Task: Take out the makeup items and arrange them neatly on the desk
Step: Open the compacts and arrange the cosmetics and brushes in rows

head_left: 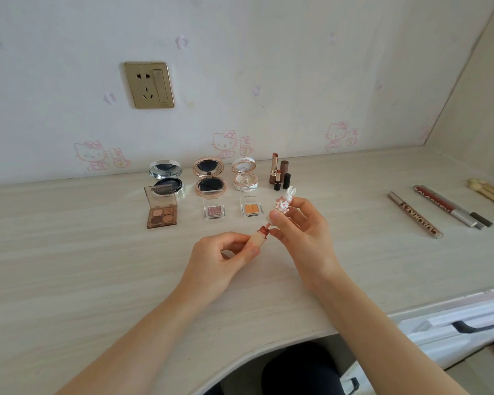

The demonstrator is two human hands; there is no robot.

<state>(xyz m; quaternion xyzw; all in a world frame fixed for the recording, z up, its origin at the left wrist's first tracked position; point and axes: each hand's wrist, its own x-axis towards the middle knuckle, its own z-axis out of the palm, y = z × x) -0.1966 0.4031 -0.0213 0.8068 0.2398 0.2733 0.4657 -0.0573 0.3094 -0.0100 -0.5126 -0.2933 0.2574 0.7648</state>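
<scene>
Over the middle of the pale wood-grain desk [69, 252], the left hand [220, 258] grips a beige lip-gloss tube [255, 240] while the right hand [300, 223] pinches its white rabbit-topped cap [285, 201] just above the tube's red-stained mouth. Along the desk's back edge stand three open round compacts, silver [166, 178], rose-gold [210, 176] and white [245, 175], with a cluster of upright lipsticks [278, 172] beside them. In front of these lie a brown four-pan eyeshadow palette [161, 209], a clear pink single eyeshadow [215, 210] and a clear orange single eyeshadow [251, 209], and slim lettered brown tubes [415, 215] lie near the right edge.

Brushes [488, 192] — cut off rightward.
</scene>
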